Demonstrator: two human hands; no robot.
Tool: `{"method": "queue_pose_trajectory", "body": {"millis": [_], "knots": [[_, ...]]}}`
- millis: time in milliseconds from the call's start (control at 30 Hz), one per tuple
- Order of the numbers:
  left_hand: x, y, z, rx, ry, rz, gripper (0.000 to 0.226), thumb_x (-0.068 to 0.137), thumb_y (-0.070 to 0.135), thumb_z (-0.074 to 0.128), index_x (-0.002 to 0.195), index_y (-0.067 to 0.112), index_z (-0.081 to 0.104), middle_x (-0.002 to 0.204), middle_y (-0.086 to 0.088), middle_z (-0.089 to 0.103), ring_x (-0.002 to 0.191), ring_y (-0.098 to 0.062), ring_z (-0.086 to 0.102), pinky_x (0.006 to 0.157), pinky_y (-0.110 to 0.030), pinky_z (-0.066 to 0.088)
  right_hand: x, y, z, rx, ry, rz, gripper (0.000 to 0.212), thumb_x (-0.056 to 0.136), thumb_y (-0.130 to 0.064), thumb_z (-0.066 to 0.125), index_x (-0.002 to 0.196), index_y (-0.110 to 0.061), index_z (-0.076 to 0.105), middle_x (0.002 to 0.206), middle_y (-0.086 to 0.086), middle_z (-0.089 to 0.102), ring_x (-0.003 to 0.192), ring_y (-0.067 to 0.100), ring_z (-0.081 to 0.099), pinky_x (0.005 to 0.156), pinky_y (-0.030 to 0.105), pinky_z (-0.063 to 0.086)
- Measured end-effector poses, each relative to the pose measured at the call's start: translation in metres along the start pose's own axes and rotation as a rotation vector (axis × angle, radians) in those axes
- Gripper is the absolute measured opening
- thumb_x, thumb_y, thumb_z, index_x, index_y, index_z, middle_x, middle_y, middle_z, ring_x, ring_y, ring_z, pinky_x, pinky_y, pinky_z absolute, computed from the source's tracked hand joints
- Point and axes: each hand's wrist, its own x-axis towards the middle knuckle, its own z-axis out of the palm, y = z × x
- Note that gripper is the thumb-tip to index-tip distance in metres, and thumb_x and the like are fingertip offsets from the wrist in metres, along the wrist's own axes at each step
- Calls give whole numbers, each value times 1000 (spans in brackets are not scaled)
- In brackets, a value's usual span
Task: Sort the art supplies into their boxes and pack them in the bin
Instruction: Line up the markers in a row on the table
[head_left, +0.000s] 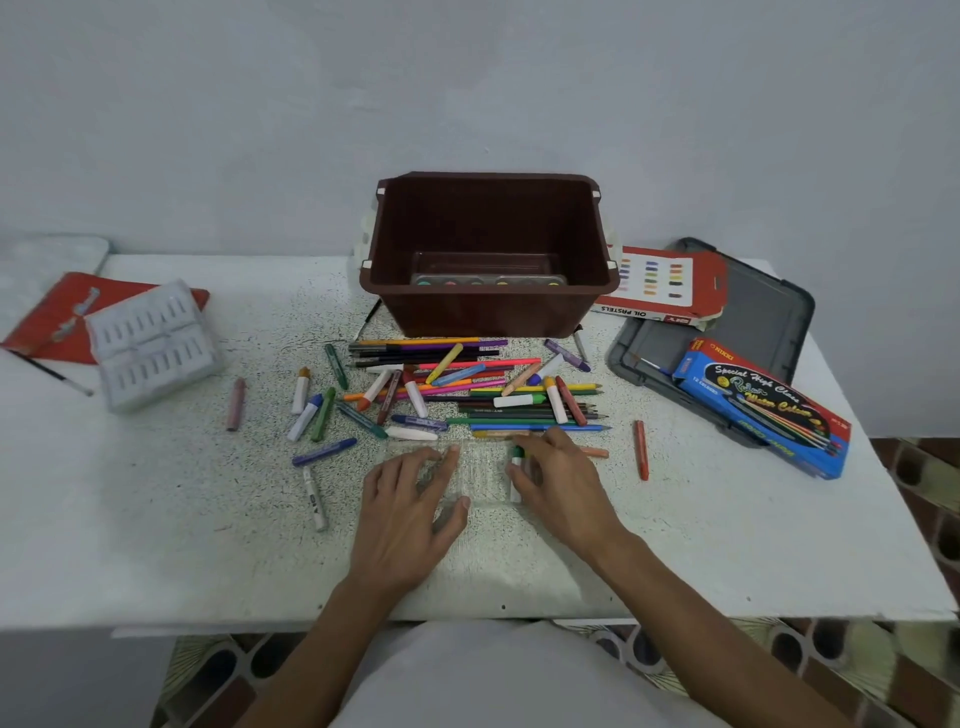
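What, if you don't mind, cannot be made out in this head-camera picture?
Head view: the paint palette in the brown bin, mostly hidden by the bin's near wall.
Head view: the clear tray, whose slots are see-through and covered by the left hand and right hand.
Head view: the green-tipped oil pastel pinched by the right hand, partly behind its thumb.
Head view: the red box at left, its print covered by white trays.

One clear tray (475, 475), under the grip: outline faint, both ends covered by the left hand (410, 512) and right hand (556, 483). One green-and-white crayon (517, 456), pinched by the right hand: middle hidden behind the fingers. One paint palette (488, 280), well beyond the grip: largely hidden by the near wall of the bin (493, 312).
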Motion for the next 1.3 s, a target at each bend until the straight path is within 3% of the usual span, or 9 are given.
{"method": "queue_pose_trajectory", "body": {"millis": [267, 433, 633, 733, 967, 1067, 1300], "knots": [[0, -1, 1, -10, -16, -6, 57, 95, 51, 41, 144, 22, 50, 128, -6, 57, 115, -27, 53, 95, -45, 40, -4, 0, 6, -43, 21, -15, 26, 94, -25, 61, 116, -12, 66, 95, 0, 46, 83, 21, 56, 66, 29, 45], [0, -3, 3, -20, 4, 5, 57, 96, 51, 42, 143, 22, 51, 128, -6, 57, 115, -27, 53, 95, -44, 39, -4, 0, 6, -23, 24, -1, 27, 95, -28, 61, 117, -13, 66, 96, -4, 42, 84, 19, 56, 68, 26, 42], [0, -3, 3, -38, 31, 16, 56, 95, 50, 43, 143, 21, 52, 127, -5, 57, 115, -25, 52, 95, -43, 38, 2, 6, -7, 39, 76, 17, 24, 97, -25, 58, 115, -12, 68, 106, 3, 56, 77, 11, 55, 71, 33, 52], [-1, -3, 4, -46, 40, 15, 56, 95, 50, 43, 142, 21, 52, 126, -5, 57, 115, -25, 52, 95, -43, 39, 11, 14, -16, 18, 98, 34, 21, 96, -19, 58, 112, -10, 68, 111, 6, 59, 79, 13, 54, 72, 32, 50], [-1, -4, 5, -68, 50, 17, 55, 96, 51, 42, 142, 22, 52, 127, -4, 57, 116, -24, 51, 97, -43, 37, 34, 21, -34, -152, 139, 71, 24, 97, -19, 55, 117, -11, 66, 96, 5, 61, 78, 20, 59, 63, 25, 36], [-2, -4, 5, -76, 55, 17, 55, 96, 51, 42, 142, 22, 52, 127, -3, 56, 116, -23, 51, 98, -42, 36, 43, 20, -39, -229, 125, 60, 20, 99, -19, 51, 110, -11, 65, 89, 3, 54, 79, 26, 58, 59, 26, 30], [-2, -5, 7, -75, 50, 11, 55, 97, 51, 40, 142, 23, 51, 127, -2, 56, 117, -23, 50, 98, -42, 36, 60, 13, -34, -345, 19, 39, 21, 100, -17, 46, 108, -5, 61, 103, 12, 60, 88, 29, 60, 70, 34, 45]]}}
